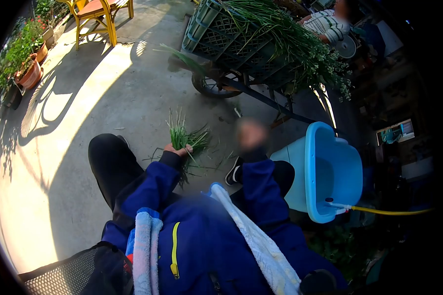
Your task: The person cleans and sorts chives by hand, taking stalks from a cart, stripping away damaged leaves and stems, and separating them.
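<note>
My left hand is closed round a bunch of thin green stalks that look like chives, held low over the concrete between my knees. The cut-looking ends fan out above the fist, and some stalks hang below it. Loose green strands lie on the floor around the bunch. My right hand is to the right of the bunch, apart from it, in front of my right knee. It is smeared, so its fingers cannot be made out. A small pale tip shows just above it.
A wheeled cart bears a green crate heaped with long greens. A light blue tub with a yellow hose stands at my right. Another person is at the upper right. A yellow chair and potted plants are at the left.
</note>
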`<state>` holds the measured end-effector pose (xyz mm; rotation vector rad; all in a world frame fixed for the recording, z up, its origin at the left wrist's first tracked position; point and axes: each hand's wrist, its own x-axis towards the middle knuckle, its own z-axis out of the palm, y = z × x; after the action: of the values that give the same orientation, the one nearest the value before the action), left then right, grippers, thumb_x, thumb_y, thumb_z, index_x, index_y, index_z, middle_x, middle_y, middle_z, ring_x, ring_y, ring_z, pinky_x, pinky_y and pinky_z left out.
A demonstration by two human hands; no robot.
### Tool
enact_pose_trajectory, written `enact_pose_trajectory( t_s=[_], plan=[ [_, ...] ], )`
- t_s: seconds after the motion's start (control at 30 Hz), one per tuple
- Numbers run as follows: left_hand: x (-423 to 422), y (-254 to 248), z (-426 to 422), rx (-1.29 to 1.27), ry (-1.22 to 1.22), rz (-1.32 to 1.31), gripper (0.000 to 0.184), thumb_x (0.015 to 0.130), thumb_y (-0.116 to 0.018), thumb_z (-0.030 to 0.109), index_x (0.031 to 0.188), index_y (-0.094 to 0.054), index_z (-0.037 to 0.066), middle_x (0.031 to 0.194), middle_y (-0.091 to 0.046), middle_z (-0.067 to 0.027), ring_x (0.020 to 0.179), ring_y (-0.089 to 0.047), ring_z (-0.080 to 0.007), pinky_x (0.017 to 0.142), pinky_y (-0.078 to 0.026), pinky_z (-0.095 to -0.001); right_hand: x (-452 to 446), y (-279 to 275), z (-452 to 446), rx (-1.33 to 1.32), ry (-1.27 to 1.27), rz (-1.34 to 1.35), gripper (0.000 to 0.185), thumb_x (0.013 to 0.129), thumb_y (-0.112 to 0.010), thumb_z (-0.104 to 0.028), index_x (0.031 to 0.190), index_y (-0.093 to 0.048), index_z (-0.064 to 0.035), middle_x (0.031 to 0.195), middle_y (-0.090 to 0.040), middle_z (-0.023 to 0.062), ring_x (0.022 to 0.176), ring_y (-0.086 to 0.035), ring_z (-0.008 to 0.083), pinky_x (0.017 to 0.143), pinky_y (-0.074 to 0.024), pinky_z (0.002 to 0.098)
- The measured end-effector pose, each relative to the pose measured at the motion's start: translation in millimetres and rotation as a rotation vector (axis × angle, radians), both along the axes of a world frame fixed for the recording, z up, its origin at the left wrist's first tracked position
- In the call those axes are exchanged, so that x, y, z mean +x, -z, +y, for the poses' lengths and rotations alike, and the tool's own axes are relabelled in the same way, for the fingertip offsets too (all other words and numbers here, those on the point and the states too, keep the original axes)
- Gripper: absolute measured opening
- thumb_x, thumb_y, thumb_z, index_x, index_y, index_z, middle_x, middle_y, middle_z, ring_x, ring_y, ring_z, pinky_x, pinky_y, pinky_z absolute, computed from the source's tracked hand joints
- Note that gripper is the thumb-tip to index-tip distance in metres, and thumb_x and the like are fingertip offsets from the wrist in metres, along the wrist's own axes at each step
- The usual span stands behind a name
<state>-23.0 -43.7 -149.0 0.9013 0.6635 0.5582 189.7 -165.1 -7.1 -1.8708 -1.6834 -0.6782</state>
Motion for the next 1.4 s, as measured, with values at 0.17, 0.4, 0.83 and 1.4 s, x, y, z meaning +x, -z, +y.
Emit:
enact_pose_trajectory(
  t_s=[0.17,0.4,0.83,1.4],
  plan=[
    [-1,-8,1,-0.077,-0.03,0.0,0.02,0.065,-0.069,0.003,0.08,-0.057,-0.001,0.07,-0.058,-0.0075,0.061,-0.056,-0.0168,0.058,-0.047,-0.0292,73,-16,-30,-0.062,0.302,0.194,0.007,0.065,-0.055,-0.009,0.071,-0.057,-0.0055,0.065,-0.056,0.0136,0.061,-0.056,0.0321,0.053,-0.0441,0.0391],
    [-1,-22,-4,-0.069,0.044,-0.076,0.021,0.066,-0.071,0.005,0.081,-0.058,-0.001,0.07,-0.059,-0.0064,0.062,-0.057,-0.0164,0.058,-0.047,-0.0275,-1,17,-12,-0.129,0.229,1.053,0.014,0.071,-0.062,-0.014,0.081,-0.059,-0.0047,0.064,-0.055,0.0074,0.054,-0.053,0.0194,0.049,-0.0429,0.0306],
    [-5,-28,-7,-0.062,0.06,-0.092,0.016,0.069,-0.069,0.004,0.082,-0.061,0.0,0.071,-0.06,-0.0038,0.064,-0.056,-0.0115,0.058,-0.045,-0.0231,-40,6,24,0.331,-0.031,1.815,0.009,0.08,-0.056,-0.008,0.085,-0.06,-0.0036,0.07,-0.059,0.0056,0.063,-0.059,0.0169,0.056,-0.0464,0.027],
    [-3,-53,-13,-0.003,0.411,-0.254,0.014,0.079,-0.057,0.005,0.09,-0.059,-0.002,0.073,-0.059,-0.0073,0.065,-0.055,-0.0118,0.056,-0.042,-0.0217,-68,20,35,-0.106,-0.069,1.835,0.012,0.074,-0.062,-0.008,0.086,-0.06,-0.0056,0.06,-0.049,-0.001,0.039,-0.033,0.0023,0.033,-0.0197,0.0181]
  ],
)
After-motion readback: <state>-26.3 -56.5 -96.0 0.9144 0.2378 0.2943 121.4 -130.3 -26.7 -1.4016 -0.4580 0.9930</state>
